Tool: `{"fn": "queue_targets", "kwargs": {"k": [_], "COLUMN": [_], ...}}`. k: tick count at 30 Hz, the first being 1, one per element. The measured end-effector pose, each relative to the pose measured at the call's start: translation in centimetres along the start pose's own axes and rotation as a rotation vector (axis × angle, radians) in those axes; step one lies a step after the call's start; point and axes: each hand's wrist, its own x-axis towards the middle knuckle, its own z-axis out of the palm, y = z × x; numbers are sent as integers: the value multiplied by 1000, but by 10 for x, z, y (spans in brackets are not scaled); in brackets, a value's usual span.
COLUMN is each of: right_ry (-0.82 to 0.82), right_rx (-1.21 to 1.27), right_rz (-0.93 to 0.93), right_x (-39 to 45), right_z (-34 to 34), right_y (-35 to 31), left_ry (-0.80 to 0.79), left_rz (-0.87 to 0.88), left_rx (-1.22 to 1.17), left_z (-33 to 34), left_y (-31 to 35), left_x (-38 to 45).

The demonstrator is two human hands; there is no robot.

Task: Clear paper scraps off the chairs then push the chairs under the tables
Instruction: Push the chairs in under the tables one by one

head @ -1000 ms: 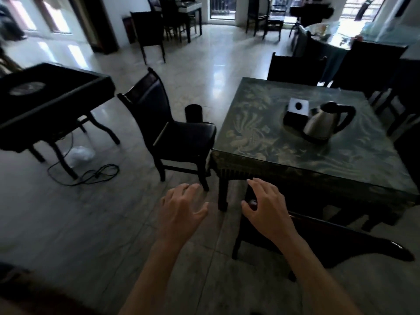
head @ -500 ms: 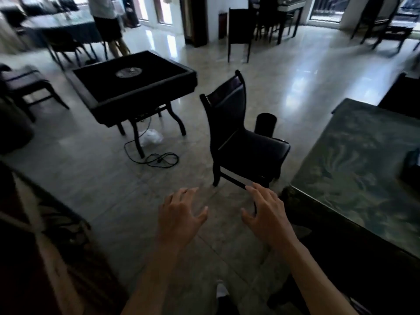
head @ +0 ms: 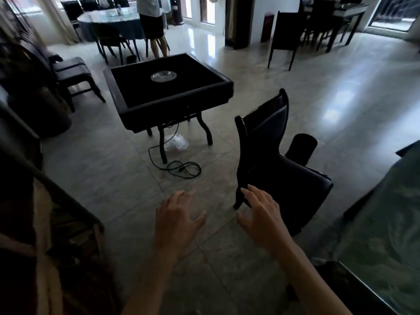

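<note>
1. Both hands are empty, fingers spread: left hand (head: 179, 220), right hand (head: 261, 215).
2. The dark chair (head: 279, 169) stands just beyond the right fingers, seat apparently bare.
3. Grip its backrest with both hands; slide it squarely under the patterned surface (head: 386, 228) to the right.

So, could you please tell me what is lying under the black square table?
Under the black square table, a crumpled clear plastic bag lies by its legs, and a black cable hangs down and coils on the floor. The tabletop hides the floor farther back.
</note>
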Motion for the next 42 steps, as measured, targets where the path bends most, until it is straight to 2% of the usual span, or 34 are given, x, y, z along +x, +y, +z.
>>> {"fn": "queue_targets", "kwargs": {"k": [8, 18, 26, 33, 42], "right_ry": [-16, 8, 16, 17, 56], "right_rx": [-24, -4, -19, -5, 52], "right_rz": [-15, 36, 50, 76, 128], "right_x": [124, 316, 424, 518, 666], "right_z": [26, 52, 60, 65, 55], "right_y": [-20, -68, -81, -57, 2], "left_ry": [8, -17, 11, -12, -34], "left_rz": [-33, 35, 84, 119, 146], "left_rx": [-11, -36, -71, -64, -41], "left_z": [14, 11, 11, 37, 80], "left_y": [-41, -112, -140, -143, -115], "left_x": [110, 306, 421, 522, 685]}}
